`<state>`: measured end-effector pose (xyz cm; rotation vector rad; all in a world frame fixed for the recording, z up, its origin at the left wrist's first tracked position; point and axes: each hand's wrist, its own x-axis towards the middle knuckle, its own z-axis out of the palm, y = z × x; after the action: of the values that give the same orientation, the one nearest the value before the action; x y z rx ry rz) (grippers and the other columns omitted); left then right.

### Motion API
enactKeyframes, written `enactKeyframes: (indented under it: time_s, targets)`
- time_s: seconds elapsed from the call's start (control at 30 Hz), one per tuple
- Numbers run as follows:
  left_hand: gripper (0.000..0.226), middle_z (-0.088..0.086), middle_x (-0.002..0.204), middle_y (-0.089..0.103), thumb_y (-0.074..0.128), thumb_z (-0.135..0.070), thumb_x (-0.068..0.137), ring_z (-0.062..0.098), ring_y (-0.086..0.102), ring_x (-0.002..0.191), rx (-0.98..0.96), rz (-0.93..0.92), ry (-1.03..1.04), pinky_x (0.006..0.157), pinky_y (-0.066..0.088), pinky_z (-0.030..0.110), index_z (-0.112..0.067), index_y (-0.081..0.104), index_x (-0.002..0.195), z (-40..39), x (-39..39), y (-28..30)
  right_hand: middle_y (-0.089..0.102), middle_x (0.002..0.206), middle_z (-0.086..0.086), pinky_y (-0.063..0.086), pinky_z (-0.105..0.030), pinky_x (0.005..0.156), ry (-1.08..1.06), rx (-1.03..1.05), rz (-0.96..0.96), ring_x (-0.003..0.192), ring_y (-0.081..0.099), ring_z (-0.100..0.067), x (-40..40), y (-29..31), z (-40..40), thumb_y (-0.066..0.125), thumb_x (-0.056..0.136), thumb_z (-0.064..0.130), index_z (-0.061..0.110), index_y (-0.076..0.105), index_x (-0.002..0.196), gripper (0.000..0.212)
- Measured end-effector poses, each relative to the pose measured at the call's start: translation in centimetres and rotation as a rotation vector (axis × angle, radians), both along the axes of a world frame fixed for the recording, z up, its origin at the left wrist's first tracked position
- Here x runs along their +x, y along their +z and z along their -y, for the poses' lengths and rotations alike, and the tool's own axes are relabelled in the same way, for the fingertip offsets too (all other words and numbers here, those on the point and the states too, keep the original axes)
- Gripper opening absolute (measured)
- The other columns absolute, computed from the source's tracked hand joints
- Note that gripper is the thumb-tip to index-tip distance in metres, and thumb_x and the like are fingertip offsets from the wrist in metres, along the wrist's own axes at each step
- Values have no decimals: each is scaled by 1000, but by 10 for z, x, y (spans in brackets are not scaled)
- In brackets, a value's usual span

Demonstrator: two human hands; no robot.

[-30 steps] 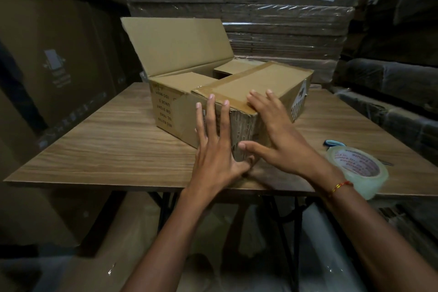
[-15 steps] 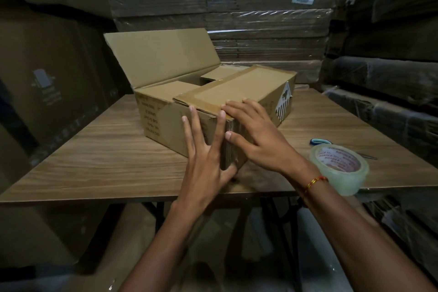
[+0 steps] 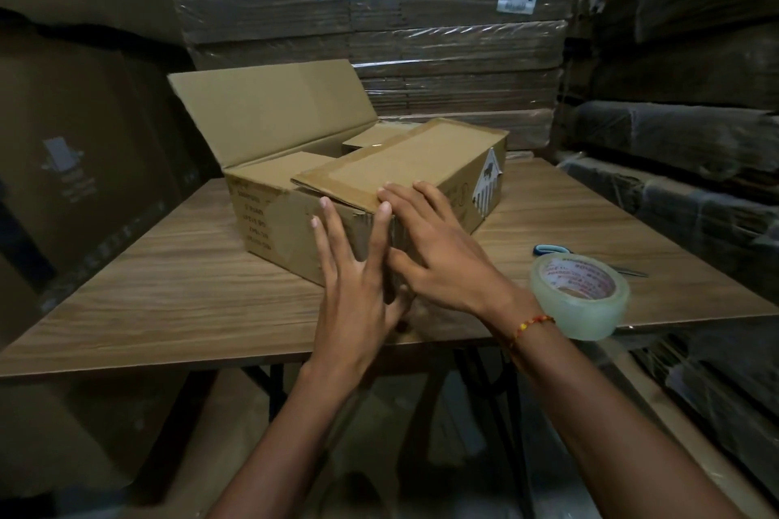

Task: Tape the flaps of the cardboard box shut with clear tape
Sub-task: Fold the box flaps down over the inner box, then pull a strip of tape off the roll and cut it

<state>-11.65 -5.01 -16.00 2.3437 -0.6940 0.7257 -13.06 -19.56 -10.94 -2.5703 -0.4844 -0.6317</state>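
A brown cardboard box [image 3: 269, 223] sits on the wooden table [image 3: 177, 291]. Its right long flap [image 3: 400, 162] is folded down, its left long flap [image 3: 269, 110] stands upright, and the two short flaps lie folded inward. My left hand [image 3: 358, 278] presses flat, fingers spread, against the box's near corner. My right hand [image 3: 438, 253] lies flat over the same corner, fingertips touching the edge of the folded flap. A roll of clear tape [image 3: 579, 295] rests near the table's front edge, just right of my right wrist.
Blue-handled scissors [image 3: 552, 251] lie behind the tape roll. Stacks of plastic-wrapped flat cardboard [image 3: 379, 13] fill the back and right side. A large flat carton [image 3: 76, 147] leans at the left. The table's front edge runs just under my wrists.
My right hand has slid back from the top of the folded flap down to the box's near corner. My left hand stays pressed on the near face.
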Motion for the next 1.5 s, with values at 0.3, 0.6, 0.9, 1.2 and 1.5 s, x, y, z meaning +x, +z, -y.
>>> enactKeyframes:
  time_s: [0.3,0.6,0.9,1.2,1.5]
  targets:
    - [125,23,161,-25,76,-14,79,45,-13,149,-25,-4,-6,117,15,58,-32,-23,152,0,-5,-11,12,168,-5,3,-35,126,8,211,67,154,-9,-17,-8,-14,-18,64,87,13,10,12,159,89]
    - [40,3,118,56,66,-20,91,27,60,103,-183,46,-101,86,54,47,-17,57,130,-1,-61,-10,64,129,3,45,-33,107,13,495,158,124,56,-7,-84,-10,48,58,98,13,15,63,130,32]
    - [55,-2,126,60,68,-46,87,12,57,115,7,-406,-454,100,51,39,-16,59,134,96,-27,2,68,110,11,45,-28,92,-407,299,174,103,57,-12,-121,-49,140,57,96,15,23,71,110,21]
    - [38,-4,105,72,82,-28,77,3,67,97,-55,-500,-491,90,54,22,-15,71,112,119,-10,-5,67,117,10,40,-27,100,-368,243,134,115,52,-12,-118,-62,143,55,93,28,25,69,115,26]
    - [3,-7,85,74,74,-16,85,4,66,78,-100,-413,-482,75,52,24,-18,74,88,118,-7,-6,65,116,15,46,-47,97,-385,174,82,115,52,-12,-117,-67,142,48,95,45,33,64,115,28]
